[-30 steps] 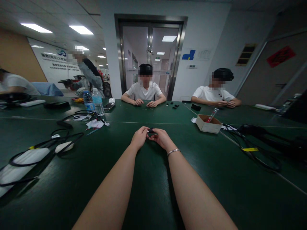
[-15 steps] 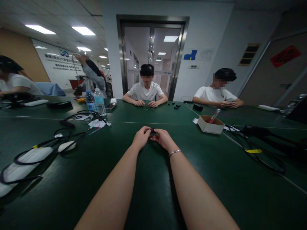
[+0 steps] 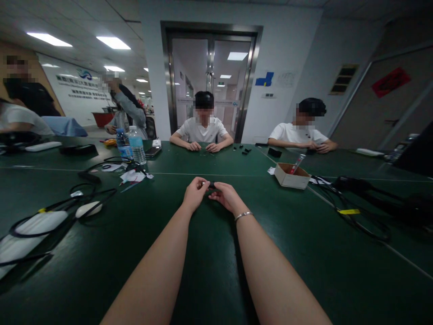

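Observation:
My left hand (image 3: 194, 193) and my right hand (image 3: 226, 196) meet over the middle of the green table (image 3: 216, 253), fingertips pinched together. Between them sits a small black part (image 3: 211, 185), gripped from both sides. Its shape is too small to make out. A thin silver bracelet (image 3: 243, 215) circles my right wrist. Both forearms stretch out from the bottom of the view.
A small cardboard box (image 3: 291, 176) holding a red pen stands to the right. Black cables (image 3: 358, 205) lie at right, and cables with white pads (image 3: 37, 221) at left. Two water bottles (image 3: 131, 145) stand back left. Two persons in white shirts sit across; others are at far left.
My hands stay together on the small black part, shifting only slightly. The view has swung a little. The standing person at back left lowered a raised arm.

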A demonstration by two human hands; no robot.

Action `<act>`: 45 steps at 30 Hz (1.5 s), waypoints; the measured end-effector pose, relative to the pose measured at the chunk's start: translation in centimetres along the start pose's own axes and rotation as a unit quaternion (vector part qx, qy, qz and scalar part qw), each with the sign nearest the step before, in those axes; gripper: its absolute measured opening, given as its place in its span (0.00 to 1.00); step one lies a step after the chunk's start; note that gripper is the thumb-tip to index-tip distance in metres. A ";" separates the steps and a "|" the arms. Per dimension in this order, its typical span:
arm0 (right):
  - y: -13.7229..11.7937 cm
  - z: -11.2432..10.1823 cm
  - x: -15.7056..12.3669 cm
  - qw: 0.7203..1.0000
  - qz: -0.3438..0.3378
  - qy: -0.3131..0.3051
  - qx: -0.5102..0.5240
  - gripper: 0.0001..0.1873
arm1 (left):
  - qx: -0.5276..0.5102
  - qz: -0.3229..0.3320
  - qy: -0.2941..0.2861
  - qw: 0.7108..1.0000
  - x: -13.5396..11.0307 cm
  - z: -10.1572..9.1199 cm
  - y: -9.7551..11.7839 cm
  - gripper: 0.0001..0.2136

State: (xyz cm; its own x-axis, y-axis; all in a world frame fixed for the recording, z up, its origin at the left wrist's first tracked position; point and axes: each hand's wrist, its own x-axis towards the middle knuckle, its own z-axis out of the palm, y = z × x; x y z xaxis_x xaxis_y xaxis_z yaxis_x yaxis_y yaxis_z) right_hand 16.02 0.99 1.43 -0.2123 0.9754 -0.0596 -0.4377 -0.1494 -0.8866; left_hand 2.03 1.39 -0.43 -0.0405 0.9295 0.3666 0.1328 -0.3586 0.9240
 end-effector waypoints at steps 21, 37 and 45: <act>0.4 -0.6 0.1 0.997 -0.052 -0.046 -0.036 0.13 | -0.032 -0.024 0.017 0.999 0.6 -0.2 0.0 0.17; 2.0 1.8 -0.7 0.853 -0.174 0.017 -0.492 0.06 | 0.311 -0.086 0.048 0.945 -0.8 -0.5 1.6 0.12; -8.4 0.1 -9.0 0.725 -0.077 -0.170 -0.663 0.11 | 0.195 -0.181 -0.096 0.959 -4.0 -6.7 4.3 0.14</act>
State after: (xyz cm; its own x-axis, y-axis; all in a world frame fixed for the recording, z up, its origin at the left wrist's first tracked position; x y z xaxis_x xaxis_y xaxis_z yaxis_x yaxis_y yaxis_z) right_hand 21.48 -6.57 9.44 -0.5514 0.8342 0.0043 0.6974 0.4638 -0.5464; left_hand -3.86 -4.49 2.82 0.0238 0.9992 -0.0315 0.5054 0.0152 0.8627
